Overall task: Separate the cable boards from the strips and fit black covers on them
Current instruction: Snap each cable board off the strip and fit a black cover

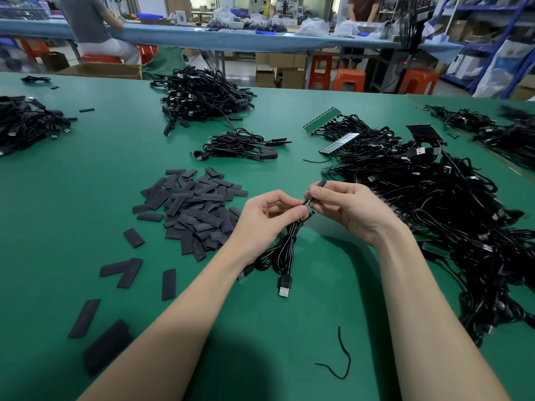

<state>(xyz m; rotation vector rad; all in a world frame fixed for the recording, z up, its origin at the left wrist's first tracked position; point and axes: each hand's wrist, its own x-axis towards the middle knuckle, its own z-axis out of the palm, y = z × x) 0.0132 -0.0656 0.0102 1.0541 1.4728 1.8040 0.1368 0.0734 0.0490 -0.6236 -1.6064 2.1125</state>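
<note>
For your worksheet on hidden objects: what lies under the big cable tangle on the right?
Green board strips poke out from under the cable tangle, resting on the green table. How far they run beneath is covered.

Bright, even overhead light. Soft dark shadow pools at bottom left of the frame on the green table (86,198) (another under the forearms). Wide-angle bending at the edges; far background slightly soft. Mild sheen upper centre.

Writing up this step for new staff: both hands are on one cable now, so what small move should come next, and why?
Probably slide the black cover pinched in the right hand further down over the cable end that the left hand steadies. The two hands meet at that end, and the cover looks only partly on; the board itself is hidden by fingers.
</note>
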